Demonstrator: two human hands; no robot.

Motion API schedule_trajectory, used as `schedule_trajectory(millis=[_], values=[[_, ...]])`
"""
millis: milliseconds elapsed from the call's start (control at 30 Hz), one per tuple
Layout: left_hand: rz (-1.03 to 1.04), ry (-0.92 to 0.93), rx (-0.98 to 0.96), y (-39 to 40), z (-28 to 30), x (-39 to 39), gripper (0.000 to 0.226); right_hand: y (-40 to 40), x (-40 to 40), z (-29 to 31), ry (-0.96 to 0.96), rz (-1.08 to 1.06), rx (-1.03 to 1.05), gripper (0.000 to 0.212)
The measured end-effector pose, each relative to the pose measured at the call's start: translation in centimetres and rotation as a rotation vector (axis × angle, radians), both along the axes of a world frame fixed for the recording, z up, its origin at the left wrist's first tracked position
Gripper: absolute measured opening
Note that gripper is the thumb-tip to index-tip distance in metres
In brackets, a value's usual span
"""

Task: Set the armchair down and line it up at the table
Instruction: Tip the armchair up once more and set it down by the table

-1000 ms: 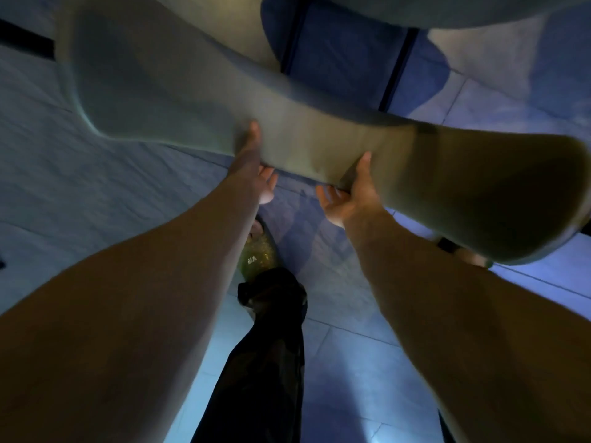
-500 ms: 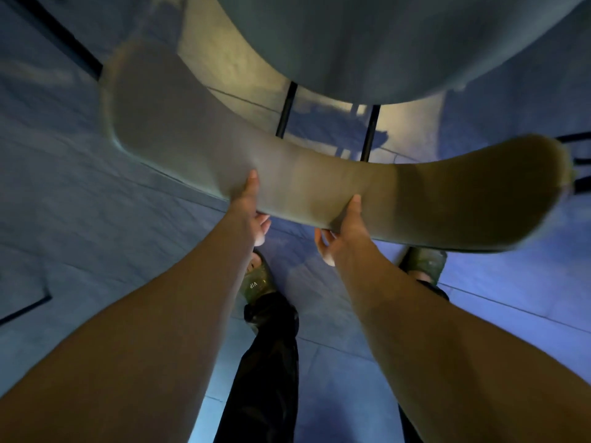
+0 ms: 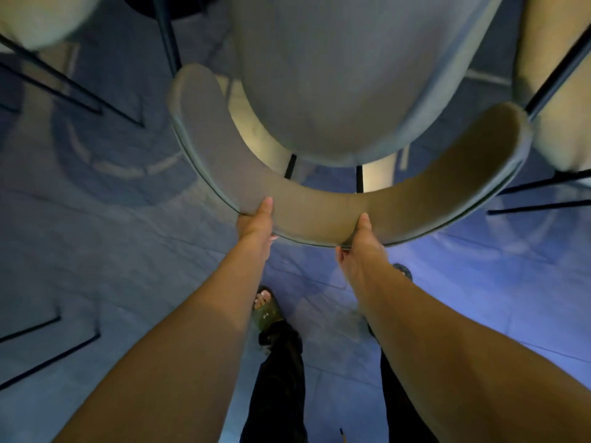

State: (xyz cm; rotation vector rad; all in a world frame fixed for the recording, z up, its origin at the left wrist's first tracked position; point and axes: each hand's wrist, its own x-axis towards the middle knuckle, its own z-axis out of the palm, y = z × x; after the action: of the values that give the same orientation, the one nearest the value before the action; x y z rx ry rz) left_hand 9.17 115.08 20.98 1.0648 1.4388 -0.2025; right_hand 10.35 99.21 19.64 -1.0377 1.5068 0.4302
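Note:
The armchair (image 3: pixel 323 215) has a curved beige padded backrest that wraps around a pale round seat (image 3: pixel 345 91), on thin black legs. I look down on it from behind. My left hand (image 3: pixel 256 220) grips the backrest's rear edge left of centre, thumb on top. My right hand (image 3: pixel 359 247) grips the same edge right of centre, thumb on top and fingers underneath. The table itself cannot be made out; a dark shape shows at the top edge.
Another pale chair (image 3: pixel 38 20) with black legs stands at the upper left, and a third (image 3: pixel 556 91) at the right, close to the armchair's right arm. Grey tiled floor (image 3: pixel 96 251) lies all around. My feet in green sandals (image 3: pixel 267 313) stand just behind the chair.
The armchair has swung from tilted to square in front of me and moved forward between the neighbouring chairs. Both hands kept their grip on the backrest.

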Motion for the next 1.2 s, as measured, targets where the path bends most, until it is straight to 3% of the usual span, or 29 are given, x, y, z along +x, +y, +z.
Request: schedule_trajectory(millis=[167, 267, 367, 633, 733, 900, 1200], values=[[-0.066, -0.003, 0.075, 0.2, 4.8, 0.3, 0.061, -0.2, 0.2, 5.1, -0.022, 0.038, -0.094, 0.045], [-0.073, -0.018, 0.088, 0.1, 7.2, 0.5, 0.057, -0.2, 0.0, 7.3, 0.018, 0.169, -0.17, 0.064], [-0.122, 0.013, 0.101, 0.0, 9.3, 1.0, 0.056, -0.4, 0.6, 10.0, 0.004, 0.213, -0.192, 0.062], [-0.241, 0.041, 0.159, 1.0, 14.7, 5.9, 0.046, -0.8, 5.1, 13.8, -0.057, 0.317, -0.214, 0.088], [-0.28, 0.052, 0.208, 2.1, 16.1, 8.9, 0.037, -0.5, 8.2, 14.7, -0.093, 0.335, -0.174, 0.059], [-0.324, -0.004, 0.224, 3.2, 17.1, 14.7, 0.041, 0.8, 13.4, 19.2, -0.171, 0.255, -0.044, 0.022], [-0.414, 0.0, 0.269, 3.8, 17.9, 22.5, 0.043, 0.6, 20.5, 19.8, -0.146, 0.334, 0.064, 0.017]])
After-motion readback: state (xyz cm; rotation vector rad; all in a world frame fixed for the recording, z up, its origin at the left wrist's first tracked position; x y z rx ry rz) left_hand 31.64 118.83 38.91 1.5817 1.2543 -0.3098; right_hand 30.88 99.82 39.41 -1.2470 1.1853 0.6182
